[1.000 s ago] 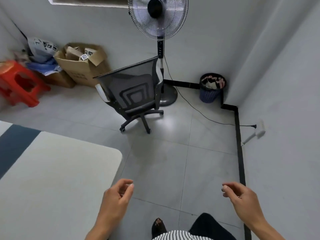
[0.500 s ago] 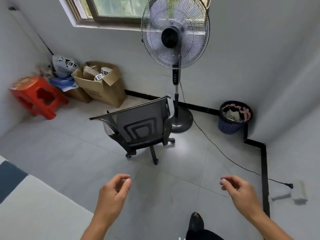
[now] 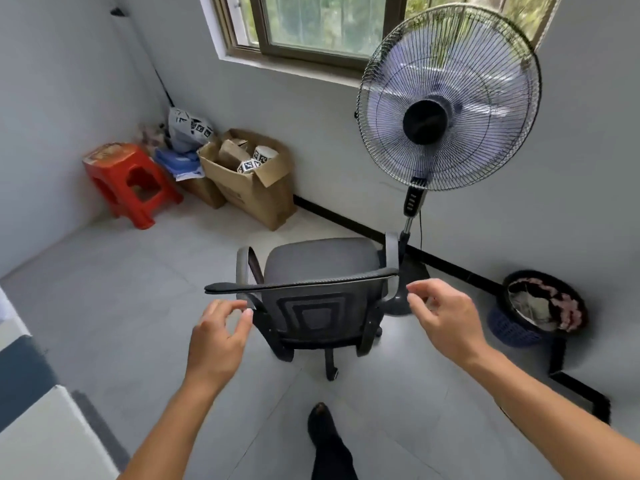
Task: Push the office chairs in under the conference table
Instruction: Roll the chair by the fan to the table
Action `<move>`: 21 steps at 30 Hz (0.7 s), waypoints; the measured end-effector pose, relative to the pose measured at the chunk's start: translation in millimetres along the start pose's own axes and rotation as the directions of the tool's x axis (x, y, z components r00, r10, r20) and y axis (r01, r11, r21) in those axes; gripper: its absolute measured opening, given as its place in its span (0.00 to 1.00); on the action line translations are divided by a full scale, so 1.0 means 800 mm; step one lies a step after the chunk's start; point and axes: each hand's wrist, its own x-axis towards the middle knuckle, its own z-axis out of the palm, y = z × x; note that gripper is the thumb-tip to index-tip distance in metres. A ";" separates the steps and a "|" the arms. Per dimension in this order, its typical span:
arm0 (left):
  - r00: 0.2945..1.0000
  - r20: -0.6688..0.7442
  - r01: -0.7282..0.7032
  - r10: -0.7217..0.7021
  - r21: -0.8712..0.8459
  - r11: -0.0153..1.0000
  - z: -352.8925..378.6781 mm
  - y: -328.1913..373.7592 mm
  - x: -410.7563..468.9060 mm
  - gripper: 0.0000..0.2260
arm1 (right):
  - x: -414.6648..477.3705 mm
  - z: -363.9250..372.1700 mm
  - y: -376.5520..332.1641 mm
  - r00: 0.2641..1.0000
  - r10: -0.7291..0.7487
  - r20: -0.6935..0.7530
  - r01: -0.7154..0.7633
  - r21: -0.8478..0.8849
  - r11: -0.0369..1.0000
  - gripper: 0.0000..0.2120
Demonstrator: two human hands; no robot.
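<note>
The chair (image 3: pixel 313 292) is much closer now. The left hand (image 3: pixel 216 336) and right hand (image 3: pixel 446 318) have reached up beside its back.

pale grey walls (image 3: pixel 69 81) meet a grey tiled floor (image 3: pixel 138 289) with a black skirting (image 3: pixel 346 221). daylight comes through a window (image 3: pixel 329 26) above. a standing fan (image 3: pixel 448 98) is near the wall, a blue bin (image 3: pixel 512 330) near it; a red stool (image 3: pixel 130 178) and a cardboard box (image 3: pixel 252 192) sit toward the left corner.
</note>
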 end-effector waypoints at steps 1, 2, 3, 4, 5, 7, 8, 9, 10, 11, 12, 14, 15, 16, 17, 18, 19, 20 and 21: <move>1.000 -0.016 -0.024 0.025 0.039 0.999 0.006 -0.007 0.030 0.04 | 0.025 0.009 -0.007 1.000 -0.028 -0.013 0.027 -0.035 0.999 0.06; 0.999 -0.021 -0.038 0.040 0.085 0.996 0.013 -0.015 0.060 0.06 | 0.049 0.019 -0.013 0.999 -0.047 -0.018 0.046 -0.066 0.997 0.06; 0.999 -0.010 -0.033 0.034 0.133 0.991 0.019 -0.023 0.089 0.07 | 0.072 0.030 -0.019 0.998 -0.058 -0.013 0.057 -0.089 0.994 0.06; 1.000 0.021 -0.011 0.008 0.187 0.982 0.027 -0.031 0.113 0.08 | 0.092 0.041 -0.025 0.998 -0.066 0.001 0.066 -0.111 0.992 0.06; 0.997 0.071 0.014 -0.032 0.243 0.970 0.035 -0.041 0.134 0.09 | 0.111 0.053 -0.029 0.997 -0.077 0.029 0.080 -0.137 0.987 0.06; 0.972 0.195 0.059 -0.132 0.342 0.938 0.051 -0.063 0.164 0.12 | 0.140 0.082 -0.033 0.988 -0.078 0.135 0.100 -0.163 0.982 0.08; 0.954 0.246 0.063 -0.171 0.393 0.918 0.059 -0.073 0.172 0.13 | 0.150 0.098 -0.032 0.978 -0.049 0.205 0.083 -0.159 0.984 0.09; 0.944 0.272 0.049 -0.185 0.442 0.896 0.067 -0.083 0.176 0.15 | 0.156 0.113 -0.028 0.961 -0.004 0.277 0.052 -0.166 0.985 0.11; 0.944 0.272 0.031 -0.185 0.486 0.873 0.073 -0.092 0.178 0.16 | 0.157 0.129 -0.020 0.942 0.041 0.332 0.033 -0.215 0.976 0.14; 0.952 0.250 0.024 -0.174 0.510 0.860 0.078 -0.099 0.177 0.17 | 0.155 0.142 -0.013 0.933 0.071 0.353 0.044 -0.307 0.951 0.17; 0.960 0.226 0.029 -0.168 0.514 0.857 0.082 -0.103 0.176 0.18 | 0.154 0.153 -0.006 0.938 0.077 0.339 0.073 -0.410 0.909 0.19; 0.973 0.178 0.040 -0.145 0.492 0.870 0.088 -0.106 0.171 0.20 | 0.156 0.164 0.003 0.960 0.034 0.278 0.125 -0.535 0.835 0.22; 0.977 0.160 0.045 -0.138 0.479 0.877 0.090 -0.107 0.168 0.21 | 0.159 0.166 0.006 0.960 -0.011 0.281 0.169 -0.545 0.821 0.22; 0.979 0.148 0.055 -0.140 0.469 0.882 0.091 -0.109 0.165 0.21 | 0.163 0.168 0.011 0.956 -0.066 0.286 0.219 -0.546 0.809 0.22; 0.980 0.138 0.066 -0.145 0.460 0.885 0.094 -0.111 0.161 0.20 | 0.168 0.169 0.017 0.952 -0.121 0.281 0.263 -0.552 0.791 0.22; 0.981 0.126 0.076 -0.149 0.454 0.888 0.098 -0.110 0.157 0.19 | 0.175 0.169 0.023 0.946 -0.157 0.282 0.294 -0.551 0.781 0.22; 0.982 0.111 0.087 -0.152 0.446 0.891 0.102 -0.108 0.153 0.17 | 0.185 0.168 0.030 0.938 -0.187 0.293 0.325 -0.546 0.772 0.22; 0.983 0.093 0.104 -0.159 0.439 0.893 0.107 -0.104 0.149 0.16 | 0.198 0.167 0.036 0.926 -0.216 0.308 0.357 -0.539 0.763 0.22; 0.983 0.074 0.119 -0.167 0.435 0.893 0.114 -0.097 0.144 0.16 | 0.212 0.166 0.042 0.915 -0.244 0.321 0.388 -0.532 0.753 0.22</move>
